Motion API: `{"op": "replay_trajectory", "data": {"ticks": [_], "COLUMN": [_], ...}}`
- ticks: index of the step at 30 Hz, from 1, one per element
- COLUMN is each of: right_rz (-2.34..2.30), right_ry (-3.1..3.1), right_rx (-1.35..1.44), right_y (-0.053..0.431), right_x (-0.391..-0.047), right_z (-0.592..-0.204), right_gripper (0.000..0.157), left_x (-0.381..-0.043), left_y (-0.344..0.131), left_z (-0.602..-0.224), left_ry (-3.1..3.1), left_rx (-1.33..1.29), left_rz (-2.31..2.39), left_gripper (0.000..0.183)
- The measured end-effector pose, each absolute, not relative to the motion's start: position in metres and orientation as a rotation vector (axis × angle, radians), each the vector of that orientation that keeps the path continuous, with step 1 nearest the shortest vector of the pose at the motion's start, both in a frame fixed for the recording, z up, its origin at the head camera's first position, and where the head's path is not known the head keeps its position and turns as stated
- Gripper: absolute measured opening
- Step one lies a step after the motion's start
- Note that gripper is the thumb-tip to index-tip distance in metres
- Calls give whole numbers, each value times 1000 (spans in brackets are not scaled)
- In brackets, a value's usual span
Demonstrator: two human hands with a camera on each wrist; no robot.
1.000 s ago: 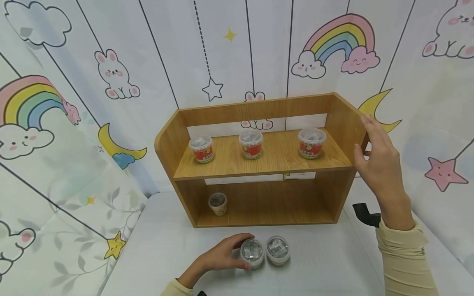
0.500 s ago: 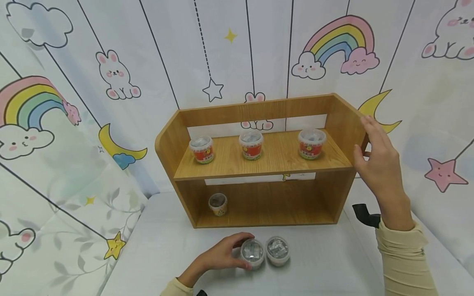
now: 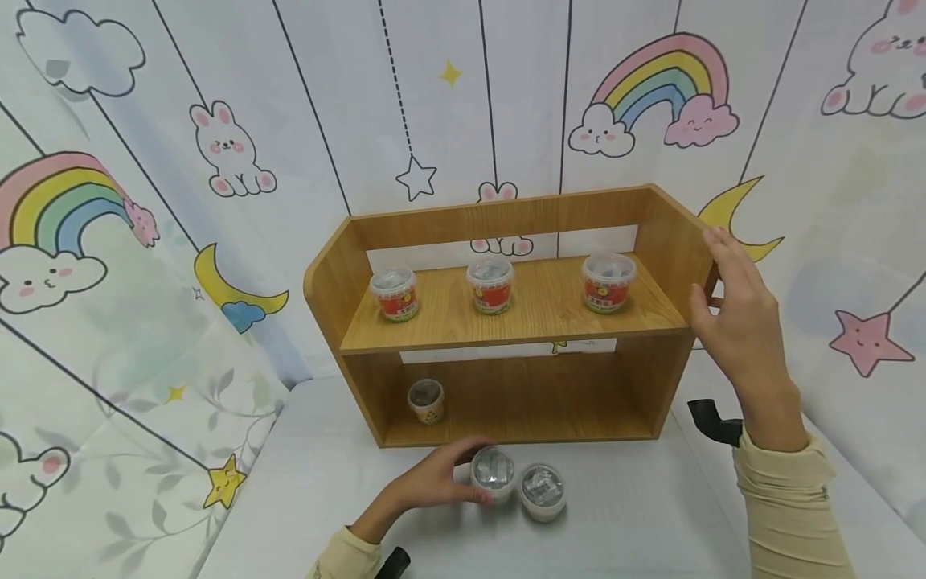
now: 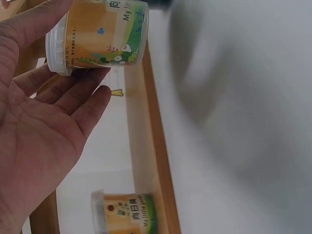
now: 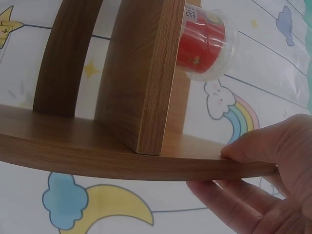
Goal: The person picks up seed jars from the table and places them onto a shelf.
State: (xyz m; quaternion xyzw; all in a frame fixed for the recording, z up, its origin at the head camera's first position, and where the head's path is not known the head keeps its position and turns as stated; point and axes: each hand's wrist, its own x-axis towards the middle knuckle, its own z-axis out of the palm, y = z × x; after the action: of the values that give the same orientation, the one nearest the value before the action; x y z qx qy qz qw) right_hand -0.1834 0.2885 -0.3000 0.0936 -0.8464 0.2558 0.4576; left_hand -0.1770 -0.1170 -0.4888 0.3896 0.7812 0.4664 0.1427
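My left hand (image 3: 437, 480) grips a small plastic cup (image 4: 105, 34) with a clear lid and an orange and green label; the left wrist view shows the cup raised off the white surface. In the head view a second lidded cup (image 3: 542, 492) stands just right of it on the table. My right hand (image 3: 745, 326) holds the right side panel of the wooden shelf (image 3: 506, 342), thumb inside and fingers outside, as the right wrist view shows. An orange-labelled cup (image 3: 426, 401) stands at the left of the lower level.
Three red-labelled cups stand along the upper level: a left cup (image 3: 395, 294), a middle cup (image 3: 491, 285) and a right cup (image 3: 608, 282). Behind the shelf hangs a white printed curtain (image 3: 289, 121). A white cloth covers the table (image 3: 622, 515).
My left hand has lifted the cup and carried it slightly toward the shelf, away from the second cup. My right hand stays on the side panel.
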Motion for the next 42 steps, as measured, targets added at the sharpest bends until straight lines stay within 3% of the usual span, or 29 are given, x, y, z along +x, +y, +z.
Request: {"op": "replay_trajectory", "data": {"ticks": [24, 42], "right_rz": [621, 618], "right_ry": [-2078, -2079], "right_rx": [247, 255], "right_y": [289, 290], "right_x": [-184, -183], "right_z": [-301, -300], "right_gripper": [75, 75], "left_x": [-222, -251], "left_y": [-95, -87], "left_z": [-454, -455], "left_ry": [2396, 2402], "left_rx": [1110, 923], "left_rz": [1365, 1466], "left_gripper": [75, 72]}}
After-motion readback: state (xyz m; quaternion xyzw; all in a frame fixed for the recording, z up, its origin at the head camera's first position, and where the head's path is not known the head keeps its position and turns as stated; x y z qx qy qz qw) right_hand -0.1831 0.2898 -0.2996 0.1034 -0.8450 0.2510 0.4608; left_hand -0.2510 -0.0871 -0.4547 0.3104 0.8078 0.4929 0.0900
